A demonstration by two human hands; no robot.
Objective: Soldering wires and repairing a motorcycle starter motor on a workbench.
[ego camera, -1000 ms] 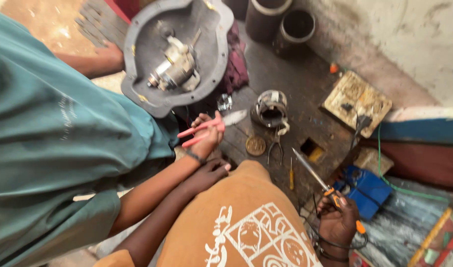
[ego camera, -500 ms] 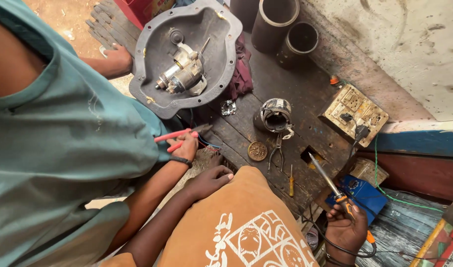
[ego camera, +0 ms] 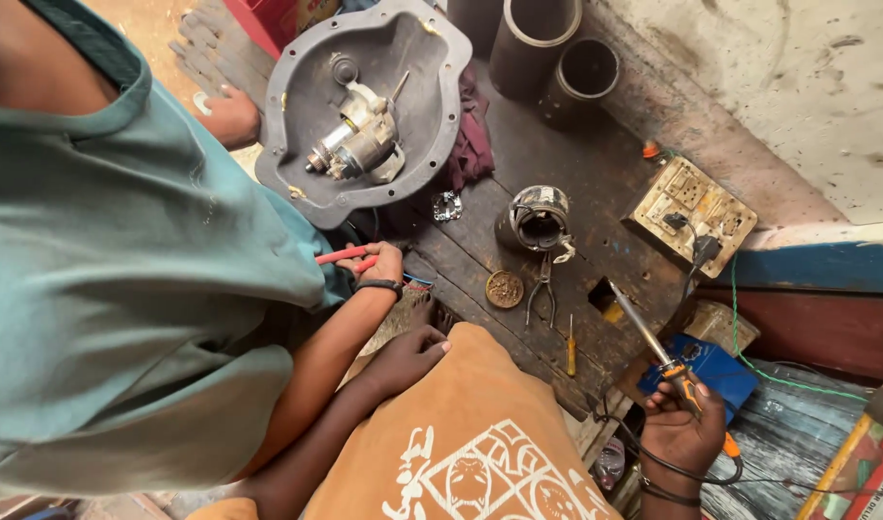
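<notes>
- The right hand (ego camera: 382, 262) has drawn closer to the teal shirt (ego camera: 123, 289), closed around the red-handled pliers (ego camera: 343, 256).
- The pliers are likely light and rigid, best gripped by the sleeved handles.
- The left hand (ego camera: 231, 116) rests at the grey housing (ego camera: 306, 96); its grip cannot be told.
</notes>
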